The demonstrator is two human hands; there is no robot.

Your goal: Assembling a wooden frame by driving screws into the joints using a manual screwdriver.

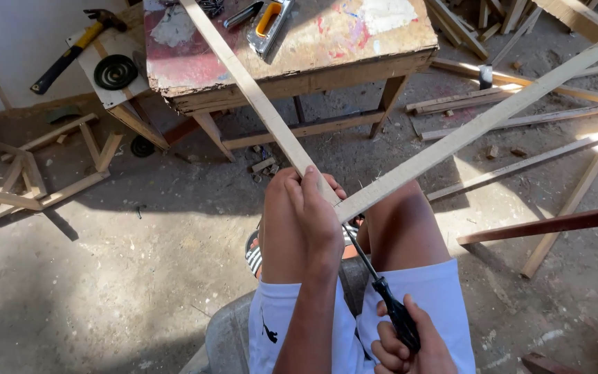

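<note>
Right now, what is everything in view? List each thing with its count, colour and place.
wooden slats: two, pale, joined in a V at the knees
screwdriver: one, black handle, tip at the joint
work table: one, paint-stained, top centre
staple gun: one, silver and yellow, on the table
hammer: one, yellow and black handle, top left
wood offcuts: many, pale, scattered on the floor
left hand: gripping the joint
right hand: gripping the screwdriver handle
</note>
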